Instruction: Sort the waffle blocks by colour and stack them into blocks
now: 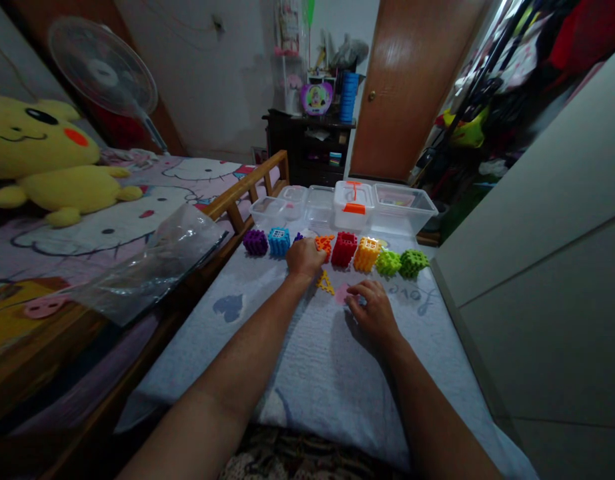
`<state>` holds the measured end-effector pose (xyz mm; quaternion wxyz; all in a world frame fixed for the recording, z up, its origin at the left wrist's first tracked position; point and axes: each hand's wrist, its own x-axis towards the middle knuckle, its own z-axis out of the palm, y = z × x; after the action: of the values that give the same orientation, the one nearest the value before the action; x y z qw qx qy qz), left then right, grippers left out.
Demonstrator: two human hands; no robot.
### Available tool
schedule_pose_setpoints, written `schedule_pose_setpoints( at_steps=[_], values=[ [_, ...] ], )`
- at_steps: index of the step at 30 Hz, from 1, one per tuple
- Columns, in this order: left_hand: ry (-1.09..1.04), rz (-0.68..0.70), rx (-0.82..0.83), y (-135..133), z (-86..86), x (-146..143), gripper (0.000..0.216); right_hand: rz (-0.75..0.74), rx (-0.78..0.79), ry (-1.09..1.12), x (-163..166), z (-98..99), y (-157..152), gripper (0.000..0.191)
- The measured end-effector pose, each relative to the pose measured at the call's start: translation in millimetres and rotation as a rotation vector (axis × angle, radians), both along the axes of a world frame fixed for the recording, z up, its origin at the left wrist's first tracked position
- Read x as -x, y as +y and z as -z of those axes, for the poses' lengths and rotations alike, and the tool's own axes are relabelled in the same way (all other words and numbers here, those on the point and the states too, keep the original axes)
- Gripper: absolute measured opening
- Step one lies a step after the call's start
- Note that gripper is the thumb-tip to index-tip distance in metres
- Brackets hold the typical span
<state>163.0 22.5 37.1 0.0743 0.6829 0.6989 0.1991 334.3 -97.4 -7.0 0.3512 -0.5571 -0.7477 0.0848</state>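
My left hand reaches into a row of stacked plastic building pieces, its fingers curled and partly hidden. It is right beside the orange stack and covers most of a dark blue one; what it grips is hidden. A yellow triangular piece lies flat on the cloth between my hands. My right hand hovers low over the cloth, its fingers loosely bent apart with nothing in them. Nearby stand the red stack and the yellow-orange stack.
The row also holds purple, light blue, lime and green pieces. Behind it are clear plastic boxes and a lidded box with an orange handle. A wooden bed rail borders the left, a pale cabinet the right.
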Motion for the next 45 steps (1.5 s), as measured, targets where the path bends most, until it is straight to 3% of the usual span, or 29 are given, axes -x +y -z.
schedule_pose_setpoints(
  at_steps=[15, 21, 27, 32, 38, 45],
  values=[
    [0.071, 0.005, -0.021, -1, 0.8, 3, 0.026, 0.034, -0.002, 0.060, -7, -0.2, 2, 0.016],
    [0.068, 0.156, -0.146, -26, -2.8, 19, 0.027, 0.159, 0.059, 0.116, -38, -6.3, 9, 0.019],
    [0.090, 0.386, 0.014, -60, 17.8, 28, 0.023, -0.037, 0.358, -0.100, -57, -10.9, 5, 0.008],
    [0.127, 0.379, 0.040, -65, 38.4, 29, 0.040, -0.070, 0.359, -0.219, -54, -14.7, -4, 0.023],
    [0.076, 0.378, 0.080, -63, 41.8, 28, 0.027, -0.114, 0.395, -0.171, -44, -16.0, -5, 0.017],
    [-0.057, 0.467, 0.053, -58, 49.9, 34, 0.019, -0.156, 0.352, -0.093, -32, -13.0, -2, 0.030]
  ],
)
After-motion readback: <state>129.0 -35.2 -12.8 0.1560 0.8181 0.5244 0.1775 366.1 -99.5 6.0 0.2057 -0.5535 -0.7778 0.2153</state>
